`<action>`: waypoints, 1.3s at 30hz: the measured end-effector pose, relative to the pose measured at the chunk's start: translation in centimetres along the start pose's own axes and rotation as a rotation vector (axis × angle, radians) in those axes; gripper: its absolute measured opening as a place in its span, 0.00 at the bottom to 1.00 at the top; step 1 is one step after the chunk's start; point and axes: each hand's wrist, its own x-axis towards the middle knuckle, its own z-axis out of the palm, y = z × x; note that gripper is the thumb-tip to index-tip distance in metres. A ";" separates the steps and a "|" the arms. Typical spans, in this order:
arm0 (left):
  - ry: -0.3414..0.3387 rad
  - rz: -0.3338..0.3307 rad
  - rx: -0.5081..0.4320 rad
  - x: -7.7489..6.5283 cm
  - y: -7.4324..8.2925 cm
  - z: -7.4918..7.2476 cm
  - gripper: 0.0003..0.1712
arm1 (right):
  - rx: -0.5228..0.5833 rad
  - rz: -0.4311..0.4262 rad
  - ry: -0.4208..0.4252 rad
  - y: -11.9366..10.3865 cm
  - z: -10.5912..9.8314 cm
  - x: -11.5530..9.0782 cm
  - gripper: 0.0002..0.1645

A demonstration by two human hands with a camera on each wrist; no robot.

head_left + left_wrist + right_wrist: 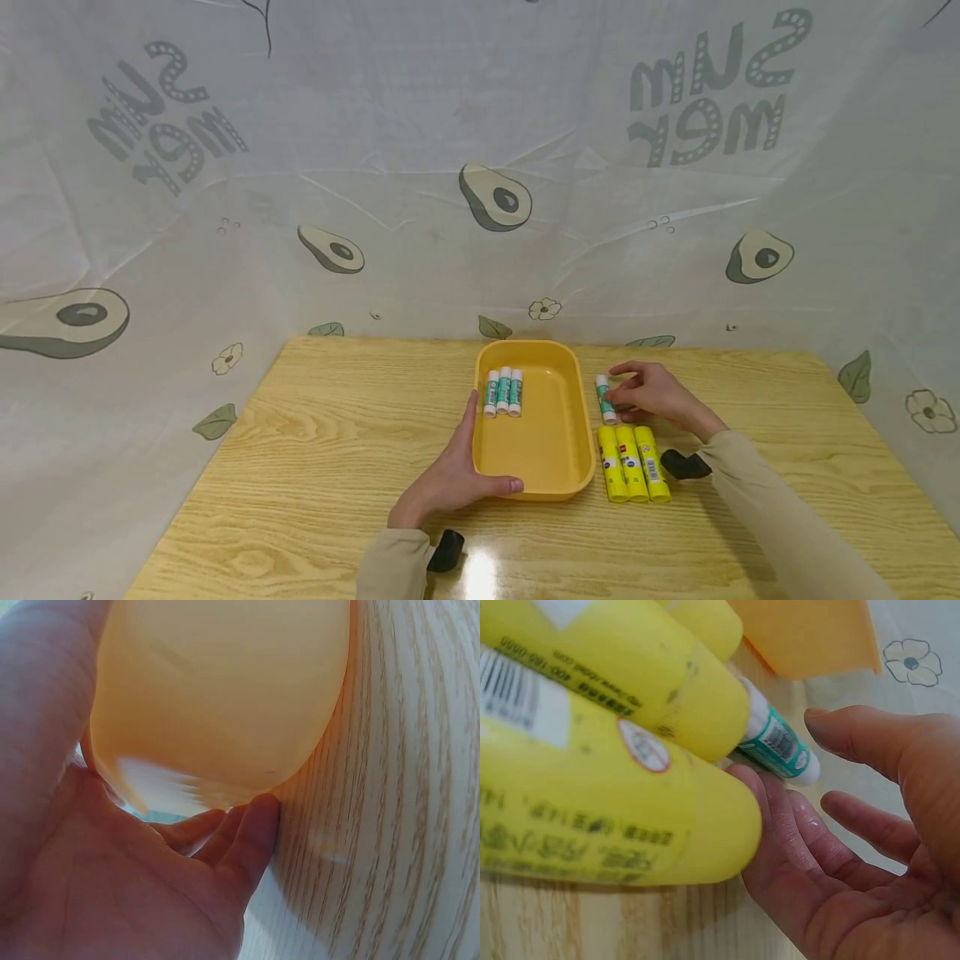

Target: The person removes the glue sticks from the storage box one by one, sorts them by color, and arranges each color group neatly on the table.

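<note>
My left hand point(453, 475) holds a yellow plastic tray point(532, 493) by its near left corner, thumb along the front wall and fingers along the left side. In the left wrist view, that hand point(150, 870) wraps the tray's orange-tinted wall point(225, 690). Inside the tray, three white-and-green glue sticks point(504, 392) lie side by side at the left. Another such glue stick point(604, 398) lies on the table right of the tray. My right hand point(652, 396) is over it, fingertips right at its side. In the right wrist view, the thumb stands apart from this glue stick point(780, 742).
Three larger yellow glue sticks point(630, 467) lie in a row on the wooden table point(337, 417), just in front of the right hand. A pale cloth point(420, 250) printed with avocados hangs behind and beside the table. Each wrist bears a black strap-on piece point(447, 550).
</note>
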 end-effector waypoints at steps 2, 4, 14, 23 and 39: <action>0.001 -0.001 0.005 0.0 0.0 0.0 0.82 | -0.021 -0.012 0.013 -0.2 -0.2 -0.2 0.38; 0.002 -0.003 0.009 0.0 0.0 0.0 0.82 | -0.036 -0.025 0.030 -0.4 -0.3 -0.4 0.38; -0.001 0.006 0.000 0.1 0.0 0.0 0.82 | 0.022 -0.108 0.098 -2.4 -0.7 -1.1 0.38; -0.005 0.009 -0.008 0.1 0.0 0.0 0.82 | 0.079 -0.183 0.107 -5.3 0.0 -1.8 0.34; -0.006 0.031 0.016 0.0 0.2 0.0 0.81 | 0.151 -0.209 0.043 -8.4 3.7 -0.6 0.34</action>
